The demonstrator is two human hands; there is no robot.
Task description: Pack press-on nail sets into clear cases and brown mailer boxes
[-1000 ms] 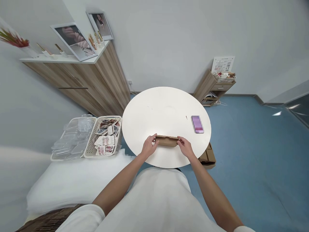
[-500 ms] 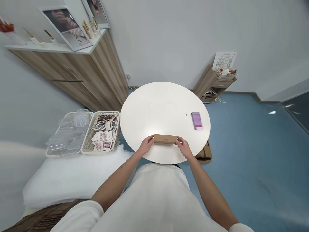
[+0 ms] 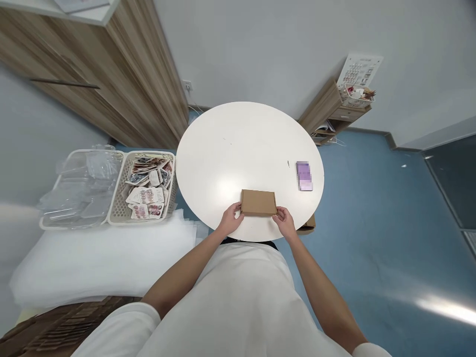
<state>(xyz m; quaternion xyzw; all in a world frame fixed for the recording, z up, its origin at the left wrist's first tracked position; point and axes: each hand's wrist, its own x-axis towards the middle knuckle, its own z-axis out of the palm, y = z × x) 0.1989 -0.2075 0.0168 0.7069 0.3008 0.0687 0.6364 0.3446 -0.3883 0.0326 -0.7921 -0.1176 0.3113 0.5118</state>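
Note:
A closed brown cardboard box (image 3: 258,203) lies near the front edge of the round white table (image 3: 208,148), its broad top facing up. My left hand (image 3: 230,219) grips the box's near left corner between thumb and fingers. At the near right corner, my right hand (image 3: 284,221) holds it the same way. To the right on the table is a purple item (image 3: 304,176), blurred by pixelation, with a small dark thing (image 3: 288,163) beside it.
Left of the table stand a white basket of printed cards (image 3: 121,201) and another of clear plastic packaging (image 3: 80,191), above white sheets (image 3: 104,260). A wooden cabinet (image 3: 122,64) is behind left, a small shelf (image 3: 327,106) behind right, a carton (image 3: 308,226) below the table's right edge.
The box has tipped from showing its narrow side to showing its broad top, with both hands still on its ends. The camera view has shifted, so the cabinet top is mostly cut off.

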